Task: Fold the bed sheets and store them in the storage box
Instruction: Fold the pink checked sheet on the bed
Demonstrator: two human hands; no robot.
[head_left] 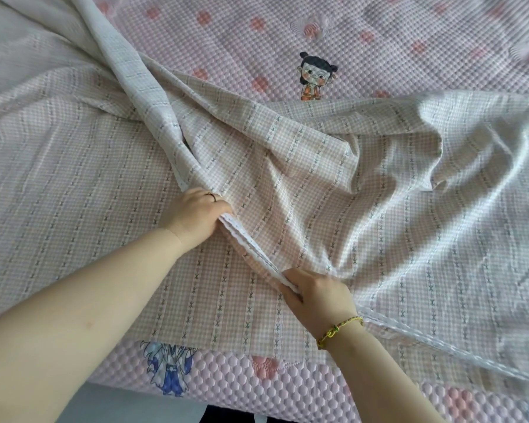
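A pink-and-white checked bed sheet (333, 184) with grey stitched stripes lies rumpled across the bed. My left hand (196, 215), a ring on one finger, grips a gathered bunch of the sheet's white hemmed edge near the middle. My right hand (318, 297), a beaded bracelet at its wrist, pinches the same stacked edge lower and to the right. The doubled hem runs taut between the two hands. A long fold of the sheet rises from my left hand toward the top left. No storage box is in view.
Under the sheet is a pink quilted mattress pad (379, 32) with red hearts and cartoon figures. Its near edge (257, 383) runs along the bottom, with grey floor (129, 407) below it.
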